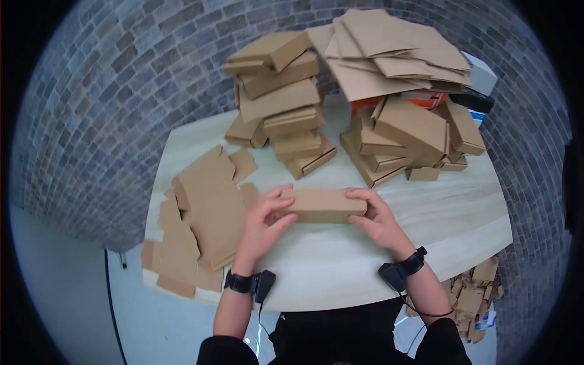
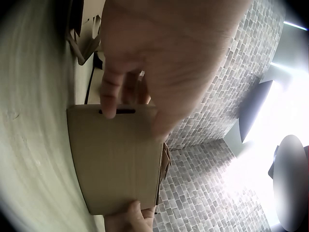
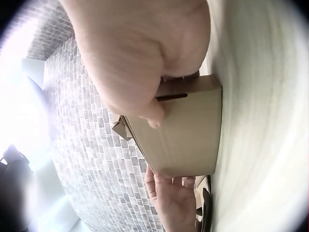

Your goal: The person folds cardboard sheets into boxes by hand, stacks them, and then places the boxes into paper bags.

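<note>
A small, long cardboard box (image 1: 328, 207) lies crosswise near the middle of the table. My left hand (image 1: 266, 220) holds its left end, with the thumb along the near side and the fingers at the far side. The right hand (image 1: 378, 222) grips the opposite end between thumb and fingers. In the left wrist view, the broad plain side of the box (image 2: 116, 159) stands upright on the tabletop, with a dark slot near the left fingers. A similar slot shows beside the right thumb on the box (image 3: 193, 130) in the right wrist view.
Flat, unfolded cardboard blanks (image 1: 210, 204) cover the left of the table (image 1: 322, 274). A tall stack of folded boxes (image 1: 283, 100) stands behind, with another pile (image 1: 404, 137) and large cardboard sheets (image 1: 389, 48) at back right. Cardboard pieces (image 1: 471, 301) lie lower right, beyond the table edge.
</note>
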Demonstrator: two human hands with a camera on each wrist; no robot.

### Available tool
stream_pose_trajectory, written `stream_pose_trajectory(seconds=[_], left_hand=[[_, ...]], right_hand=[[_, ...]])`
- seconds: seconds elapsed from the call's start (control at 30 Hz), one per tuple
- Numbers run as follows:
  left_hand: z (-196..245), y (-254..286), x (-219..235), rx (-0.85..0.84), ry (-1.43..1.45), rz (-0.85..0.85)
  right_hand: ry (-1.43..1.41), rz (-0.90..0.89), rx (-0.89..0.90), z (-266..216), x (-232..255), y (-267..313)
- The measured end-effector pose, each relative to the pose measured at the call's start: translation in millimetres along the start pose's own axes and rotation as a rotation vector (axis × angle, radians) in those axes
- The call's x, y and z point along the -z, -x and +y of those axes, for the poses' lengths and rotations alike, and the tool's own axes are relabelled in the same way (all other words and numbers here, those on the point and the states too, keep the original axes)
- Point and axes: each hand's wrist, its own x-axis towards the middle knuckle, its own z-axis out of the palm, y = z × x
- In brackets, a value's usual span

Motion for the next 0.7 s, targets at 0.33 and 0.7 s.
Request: stream_pose_trajectory(seconds=[0.33,0.7], left_hand=[[9.2,1.2,-10.3,0.098,-0.100,-0.039],[99.8,-15.6,-46.1,-0.348,-0.575,-0.234]], right_hand=[[0.279,0.006,0.112,-11.7,-5.9,7.8],[0.335,0.384,0.271,-78.8,29.2,73.0]])
